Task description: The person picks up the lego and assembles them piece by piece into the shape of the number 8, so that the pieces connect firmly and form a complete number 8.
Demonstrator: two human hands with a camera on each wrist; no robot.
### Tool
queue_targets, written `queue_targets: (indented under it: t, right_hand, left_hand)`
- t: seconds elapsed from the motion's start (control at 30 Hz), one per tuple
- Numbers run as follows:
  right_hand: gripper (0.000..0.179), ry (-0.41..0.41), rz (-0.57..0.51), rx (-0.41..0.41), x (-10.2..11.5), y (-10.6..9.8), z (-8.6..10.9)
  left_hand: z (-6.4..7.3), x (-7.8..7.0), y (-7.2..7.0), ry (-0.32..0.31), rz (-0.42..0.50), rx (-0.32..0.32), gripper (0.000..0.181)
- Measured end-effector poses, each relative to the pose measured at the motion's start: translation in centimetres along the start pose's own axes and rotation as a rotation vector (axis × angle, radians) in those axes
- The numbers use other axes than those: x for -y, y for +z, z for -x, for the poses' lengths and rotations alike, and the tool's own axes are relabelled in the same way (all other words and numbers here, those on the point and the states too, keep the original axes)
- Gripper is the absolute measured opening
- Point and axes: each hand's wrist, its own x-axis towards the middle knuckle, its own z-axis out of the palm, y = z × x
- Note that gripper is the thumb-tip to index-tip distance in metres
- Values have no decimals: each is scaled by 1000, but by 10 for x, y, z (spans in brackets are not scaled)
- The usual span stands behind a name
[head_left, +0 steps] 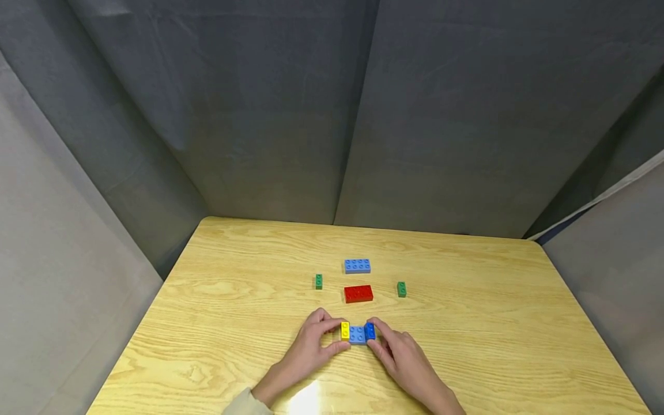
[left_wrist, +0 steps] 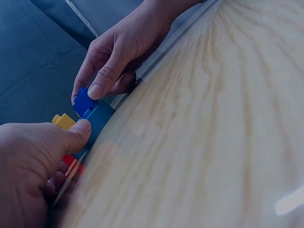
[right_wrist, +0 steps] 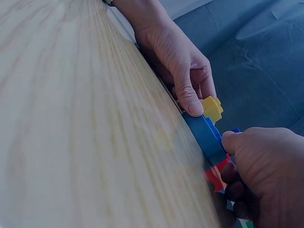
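Note:
A light blue brick (head_left: 357, 335) lies near the front of the table, its middle studs showing. The small yellow brick (head_left: 344, 331) sits on its left end, and my left hand (head_left: 311, 341) pinches there between thumb and forefinger. At the opposite end, a small dark blue brick (left_wrist: 84, 101) is held by my right hand (head_left: 403, 358), thumb in front and forefinger behind. That dark blue brick leans slightly over the light blue one in the left wrist view. My left thumb (right_wrist: 194, 108) presses beside the yellow brick in the right wrist view.
Just behind the hands lies a red brick (head_left: 358, 294), with another light blue brick (head_left: 357, 266) farther back. One small green brick (head_left: 319, 281) lies to the left, a second green brick (head_left: 402, 289) to the right. Grey curtains (head_left: 270, 115) surround the wooden table (head_left: 493, 311).

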Motion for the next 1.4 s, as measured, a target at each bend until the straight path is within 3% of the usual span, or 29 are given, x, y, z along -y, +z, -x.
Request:
queue_targets:
  t: [0.73, 1.0, 1.4]
  right_hand:
    - [48, 46, 149, 36, 8, -3, 0]
    - [49, 30, 139, 35, 9, -4, -2]
    - [48, 19, 146, 50, 10, -7, -1]
  left_hand:
    - [0, 1, -1, -14, 7, 2, 51]
    - [-1, 1, 0, 18, 9, -17, 49]
    - [0, 0, 0, 0, 1, -1, 51]
